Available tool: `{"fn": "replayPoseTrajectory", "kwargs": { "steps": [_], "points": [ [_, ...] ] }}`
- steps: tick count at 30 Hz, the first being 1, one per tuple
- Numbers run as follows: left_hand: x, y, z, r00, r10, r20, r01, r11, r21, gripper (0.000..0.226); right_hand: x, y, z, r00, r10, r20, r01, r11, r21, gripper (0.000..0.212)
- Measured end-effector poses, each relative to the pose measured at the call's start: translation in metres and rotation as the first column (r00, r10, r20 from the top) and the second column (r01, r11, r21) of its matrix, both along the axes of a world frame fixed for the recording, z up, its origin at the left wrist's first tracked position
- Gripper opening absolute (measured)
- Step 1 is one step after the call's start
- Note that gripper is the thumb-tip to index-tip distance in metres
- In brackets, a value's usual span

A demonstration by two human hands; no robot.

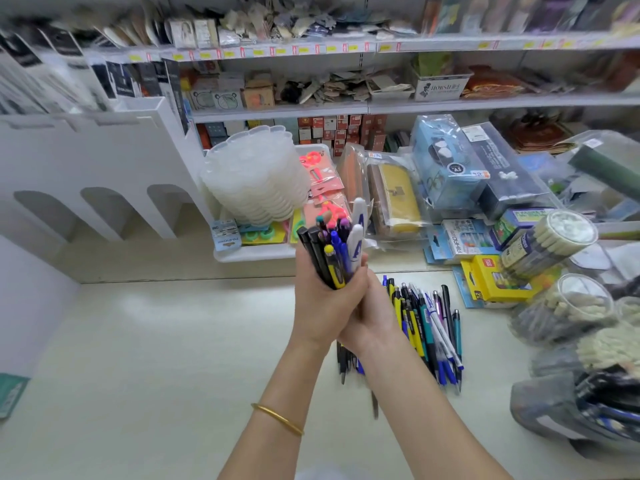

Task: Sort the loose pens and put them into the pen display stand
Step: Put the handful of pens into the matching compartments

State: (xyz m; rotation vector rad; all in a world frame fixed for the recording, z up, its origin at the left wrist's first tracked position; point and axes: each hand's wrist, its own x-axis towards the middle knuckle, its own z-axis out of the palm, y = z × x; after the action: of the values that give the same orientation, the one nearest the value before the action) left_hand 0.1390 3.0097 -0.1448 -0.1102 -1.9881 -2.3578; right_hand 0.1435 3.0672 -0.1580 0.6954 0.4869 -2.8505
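At far left, the stand (pixel 104 161) sits on the counter (pixel 173 341). At centre, the left hand (pixel 320 303) and right hand (pixel 375 317) together grip an upright pen bundle (pixel 332 247), well apart from the stand. Just right, loose pens (pixel 429 323) lie piled on the counter.

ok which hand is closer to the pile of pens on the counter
Right. The right hand is just beside the pile of pens, at its left edge; the left hand is further left, beyond the right hand, both gripping the pen bundle.
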Motion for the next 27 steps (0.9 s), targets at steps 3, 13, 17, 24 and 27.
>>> {"fn": "replayPoseTrajectory", "kwargs": {
  "steps": [3,13,17,24,27],
  "points": [
    [0.004,0.005,0.001,1.0,0.007,0.001,-0.007,1.0,-0.016,0.045,0.005,0.002,0.002,0.998,-0.009,-0.064,0.01,1.0,0.014,0.029],
    [0.033,0.016,-0.001,0.994,-0.093,0.059,0.096,0.995,-0.039,0.059,0.032,0.018,0.012,0.985,-0.127,-0.116,0.124,0.992,-0.033,0.035],
    [0.046,0.012,-0.001,0.995,-0.042,0.092,0.047,0.997,-0.055,0.054,0.043,0.007,0.01,0.985,-0.128,-0.117,0.123,0.991,-0.051,0.036],
    [0.064,-0.031,-0.001,0.966,0.181,0.187,-0.175,0.984,-0.046,0.035,0.059,-0.037,0.003,0.991,0.129,-0.025,-0.128,0.991,0.041,0.028],
    [0.072,-0.064,0.001,0.944,0.237,0.23,-0.243,0.97,-0.003,0.031,0.065,-0.063,-0.006,0.965,0.235,0.118,-0.251,0.958,0.142,0.036]
  ]
}}
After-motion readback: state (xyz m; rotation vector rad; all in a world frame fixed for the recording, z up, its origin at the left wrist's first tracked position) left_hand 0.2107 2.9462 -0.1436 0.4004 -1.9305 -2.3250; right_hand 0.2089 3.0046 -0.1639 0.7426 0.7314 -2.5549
